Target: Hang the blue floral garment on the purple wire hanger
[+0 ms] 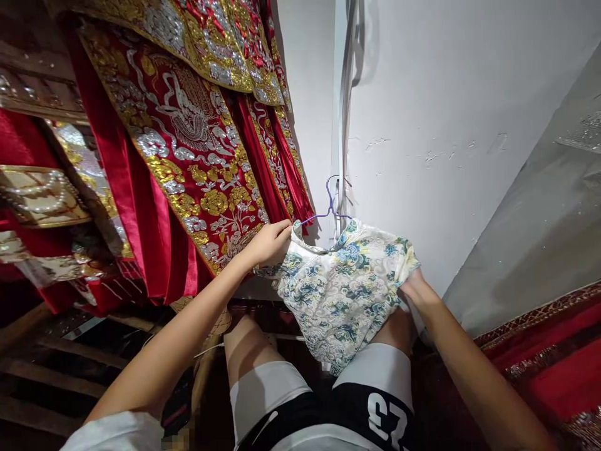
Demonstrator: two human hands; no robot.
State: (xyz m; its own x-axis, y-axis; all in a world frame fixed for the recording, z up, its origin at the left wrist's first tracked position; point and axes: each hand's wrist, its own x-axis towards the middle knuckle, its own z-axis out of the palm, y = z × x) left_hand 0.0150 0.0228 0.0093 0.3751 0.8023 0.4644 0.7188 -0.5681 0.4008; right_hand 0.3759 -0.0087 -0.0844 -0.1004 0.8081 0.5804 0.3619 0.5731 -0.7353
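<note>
A short-sleeved floral blouse (340, 291), white with blue, green and yellow flowers, hangs in front of my legs on a purple wire hanger (330, 203). The hanger's hook points up, close to the wall. My left hand (273, 243) pinches the blouse at its left shoulder, beside the collar. On the other side my right hand (413, 285) is at the opening of the right sleeve, its fingers mostly hidden by the cloth. I cannot see whether they grip the fabric.
Heavy red costumes (188, 125) with gold and silver embroidery hang at the left. Below them is a wooden slatted rack (70, 366). White straps or cables (345, 94) run down the white wall (446, 125). Red fabric (558, 369) lies at the lower right.
</note>
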